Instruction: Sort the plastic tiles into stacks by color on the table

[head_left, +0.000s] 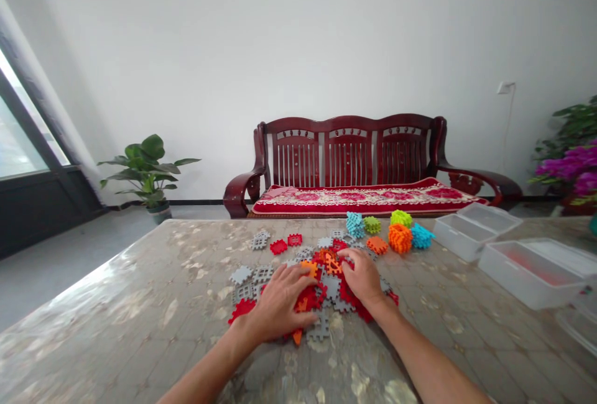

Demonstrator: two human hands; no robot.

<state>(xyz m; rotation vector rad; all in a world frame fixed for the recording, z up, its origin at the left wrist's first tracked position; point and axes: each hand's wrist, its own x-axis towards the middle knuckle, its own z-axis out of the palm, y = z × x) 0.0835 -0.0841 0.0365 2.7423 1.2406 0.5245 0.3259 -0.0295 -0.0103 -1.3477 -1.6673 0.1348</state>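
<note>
Flat interlocking plastic tiles with notched edges lie in a loose pile in the middle of the table. My left hand rests over the pile's left side, fingers spread and palm down, above red and orange tiles. On the pile's right side, my right hand has its fingers curled in at an orange tile with a cut-out, which seems to be between thumb and forefinger. A grey tile shows between the hands, and another grey tile lies nearer to me. A red tile sits left of my left wrist.
Behind the pile stand stacked groups: a blue stack, an orange stack and a lime stack. Clear plastic boxes are at the right, one with red inside. Beyond the table is a wooden bench.
</note>
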